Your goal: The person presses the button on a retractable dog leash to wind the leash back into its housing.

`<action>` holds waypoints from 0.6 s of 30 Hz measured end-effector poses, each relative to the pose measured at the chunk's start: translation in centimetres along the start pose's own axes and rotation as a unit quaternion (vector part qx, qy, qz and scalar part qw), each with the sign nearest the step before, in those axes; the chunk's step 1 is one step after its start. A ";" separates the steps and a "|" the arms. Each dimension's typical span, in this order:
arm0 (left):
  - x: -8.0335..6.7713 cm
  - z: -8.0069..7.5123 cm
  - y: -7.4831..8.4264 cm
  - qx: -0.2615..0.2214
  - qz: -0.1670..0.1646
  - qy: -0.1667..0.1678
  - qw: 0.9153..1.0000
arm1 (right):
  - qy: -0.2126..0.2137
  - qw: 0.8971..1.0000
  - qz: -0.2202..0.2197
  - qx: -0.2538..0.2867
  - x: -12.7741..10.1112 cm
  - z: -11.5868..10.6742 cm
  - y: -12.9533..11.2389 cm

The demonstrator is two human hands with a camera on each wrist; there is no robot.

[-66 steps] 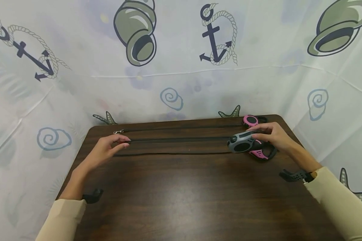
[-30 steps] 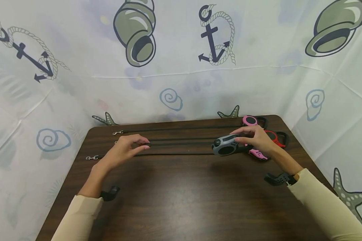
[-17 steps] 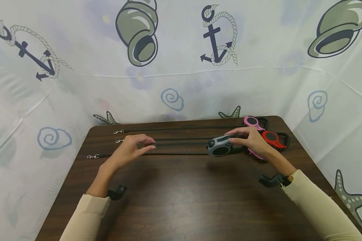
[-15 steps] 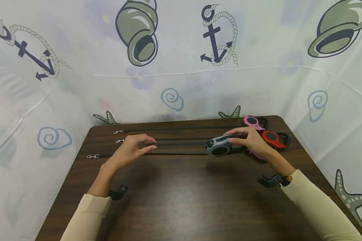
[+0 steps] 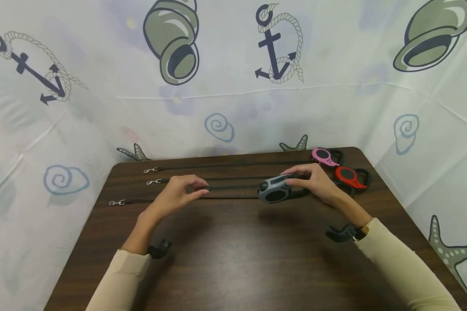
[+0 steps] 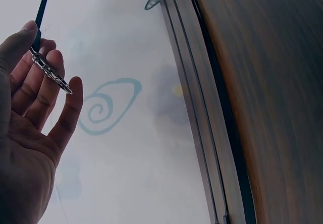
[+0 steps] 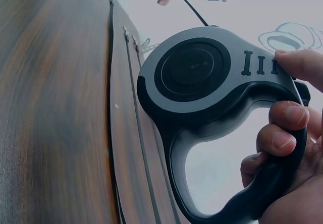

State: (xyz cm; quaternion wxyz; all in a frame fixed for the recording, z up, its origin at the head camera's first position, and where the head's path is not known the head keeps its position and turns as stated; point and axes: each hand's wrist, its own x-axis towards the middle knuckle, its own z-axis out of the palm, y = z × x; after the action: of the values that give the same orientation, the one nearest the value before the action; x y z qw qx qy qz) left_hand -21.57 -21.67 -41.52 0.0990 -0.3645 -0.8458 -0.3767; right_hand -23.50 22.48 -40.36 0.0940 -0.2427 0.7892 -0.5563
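My right hand [image 5: 319, 183] grips the black handle of a grey retractable dog leash [image 5: 274, 190], held above the table. In the right wrist view, the thumb lies on top of the grey leash [image 7: 192, 70] and the fingers curl round its handle. A short length of dark strap [image 5: 233, 187] runs from it to my left hand [image 5: 179, 194]. There, thumb and fingers pinch the strap close to its end. The left wrist view shows the metal clip [image 6: 50, 72] hanging from the pinch, against the fingers.
A pink leash [image 5: 322, 156] and a red leash [image 5: 347, 174] lie at the back right of the table [image 5: 233, 259]. Another is mostly hidden behind my right hand. Their straps stretch left to metal clips [image 5: 117, 202]. A printed cloth [image 5: 233, 56] hangs behind.
My hands have drawn nearer each other, the left moving right and the right moving left. The strap between them has shortened. The red leash and the left clips have come into view.
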 end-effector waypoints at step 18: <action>0.7 1.7 0.7 -0.024 -0.021 -0.010 0.999 | -0.028 0.997 -0.069 0.035 1.1 1.7 0.8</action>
State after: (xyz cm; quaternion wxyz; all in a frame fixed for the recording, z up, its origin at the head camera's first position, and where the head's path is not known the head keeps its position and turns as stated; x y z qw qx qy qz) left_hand -21.43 -19.76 -41.98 0.0741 -0.3531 -0.8449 -0.3950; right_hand -23.91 20.72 -41.56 0.0862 -0.3085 0.7480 -0.5813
